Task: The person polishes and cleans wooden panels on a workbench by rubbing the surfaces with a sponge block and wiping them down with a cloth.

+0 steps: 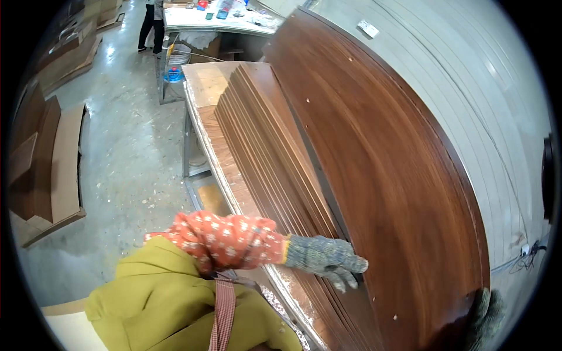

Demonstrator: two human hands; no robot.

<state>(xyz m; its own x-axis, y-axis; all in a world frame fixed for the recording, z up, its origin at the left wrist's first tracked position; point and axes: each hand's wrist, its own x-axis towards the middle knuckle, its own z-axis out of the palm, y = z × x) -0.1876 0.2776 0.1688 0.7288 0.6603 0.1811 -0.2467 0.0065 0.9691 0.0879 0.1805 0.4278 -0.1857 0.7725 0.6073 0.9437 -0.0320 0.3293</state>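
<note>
The long brown wood panel [380, 175] stretches away beside stacked wood strips [269, 152]. It lies right of the left hand [325, 256] with its half-bent fingers, and left of the right hand [487, 316], both close. Right fingers hidden; I can't tell if either grips.

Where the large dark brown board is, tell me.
In the head view, the board is mostly right of centre, between the stack of narrow strips and the pale wall, with the left hand by its left edge.
</note>
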